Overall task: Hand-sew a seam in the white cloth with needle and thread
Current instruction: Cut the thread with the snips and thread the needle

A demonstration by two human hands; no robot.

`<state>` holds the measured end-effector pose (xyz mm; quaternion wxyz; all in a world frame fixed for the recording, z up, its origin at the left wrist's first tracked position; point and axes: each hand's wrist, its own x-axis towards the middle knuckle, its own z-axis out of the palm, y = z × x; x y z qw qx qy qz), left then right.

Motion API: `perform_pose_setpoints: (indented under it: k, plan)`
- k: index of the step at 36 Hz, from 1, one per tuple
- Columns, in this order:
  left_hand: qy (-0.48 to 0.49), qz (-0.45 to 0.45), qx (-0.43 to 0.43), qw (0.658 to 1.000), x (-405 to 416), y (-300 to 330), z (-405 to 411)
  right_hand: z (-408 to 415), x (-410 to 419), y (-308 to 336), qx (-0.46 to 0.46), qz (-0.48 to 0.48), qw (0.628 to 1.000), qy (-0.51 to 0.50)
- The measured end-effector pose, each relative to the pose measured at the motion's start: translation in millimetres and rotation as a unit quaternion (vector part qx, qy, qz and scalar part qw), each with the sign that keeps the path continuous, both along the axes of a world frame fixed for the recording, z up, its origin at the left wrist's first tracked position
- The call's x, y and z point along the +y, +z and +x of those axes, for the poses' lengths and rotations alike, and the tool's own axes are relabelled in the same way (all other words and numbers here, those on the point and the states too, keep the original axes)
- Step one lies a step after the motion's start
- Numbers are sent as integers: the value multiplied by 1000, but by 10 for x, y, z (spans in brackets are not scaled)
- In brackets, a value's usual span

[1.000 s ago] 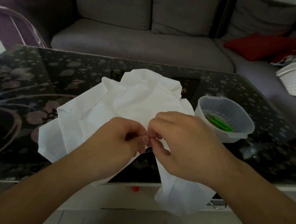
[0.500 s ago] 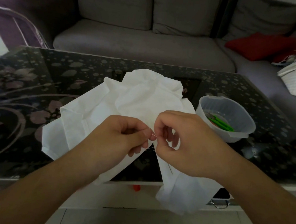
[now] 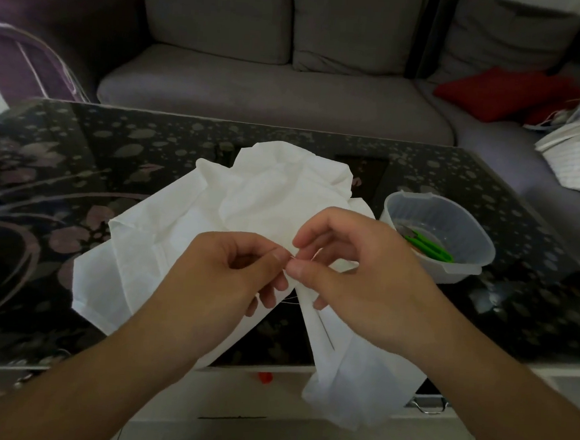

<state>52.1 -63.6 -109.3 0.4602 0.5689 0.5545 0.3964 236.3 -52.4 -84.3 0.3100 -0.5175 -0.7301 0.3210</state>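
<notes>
The cloth (image 3: 261, 214) is lying crumpled on the table (image 3: 80, 157), one end hanging over the near edge. The left hand (image 3: 223, 277) is pinching a fold; the right hand (image 3: 356, 276) is pinching the needle, too small to see clearly, beside it. A bowl (image 3: 452, 231) is sitting right.

black glass coffee table (image 3: 122, 146), floral print
white cloth (image 3: 183, 246) crumpled at centre, one end hanging over near edge; clear plastic bowl (image 3: 466, 232) just right of it.
</notes>
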Motion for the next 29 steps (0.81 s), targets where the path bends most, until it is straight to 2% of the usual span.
perform_pose_setpoints:
  k: [8, 20, 29]
  plan:
    - [-11, 21, 43, 999, 14, 37, 70, 33, 16, -56, -32, 47, 998, -28]
    - [-15, -3, 47, 999, 26, 39, 53, 47, -17, -61, -133, 181, 974, 15]
    - [-22, 14, 57, 998, 45, 31, 35, 32, 22, -105, -146, 199, 969, 8]
